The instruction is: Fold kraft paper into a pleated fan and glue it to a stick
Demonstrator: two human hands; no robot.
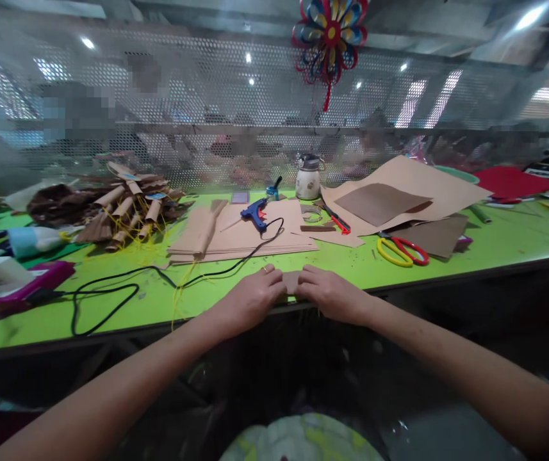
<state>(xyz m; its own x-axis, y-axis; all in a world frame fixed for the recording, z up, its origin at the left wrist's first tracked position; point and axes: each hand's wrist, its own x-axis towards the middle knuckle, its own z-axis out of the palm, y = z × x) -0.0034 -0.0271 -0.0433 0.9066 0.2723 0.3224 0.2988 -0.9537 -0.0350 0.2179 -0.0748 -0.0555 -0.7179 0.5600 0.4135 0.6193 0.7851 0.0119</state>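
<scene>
At the front edge of the green table (346, 272), a small piece of brown paper (291, 282) lies between my two hands. My left hand (257, 294) has its fingers curled over the paper's left end. On the right end, my right hand (327, 293) grips in the same way, with its fingers bent and pressed together. Both thumbs are mostly hidden. Just beyond the hands lies a stack of brown paper sheets (278, 237), and a blue glue gun (255, 214) rests on top of it. A rolled brown paper piece (211, 229) sits at the stack's left side.
Scissors (401, 250), a red cutter (340, 223) and large brown sheets (399, 186) lie to the right. A white jar (307, 176) stands behind. Bundled paper rolls (130, 205) and a purple power strip (29, 288) are at left; a black cord (125, 275) crosses the table.
</scene>
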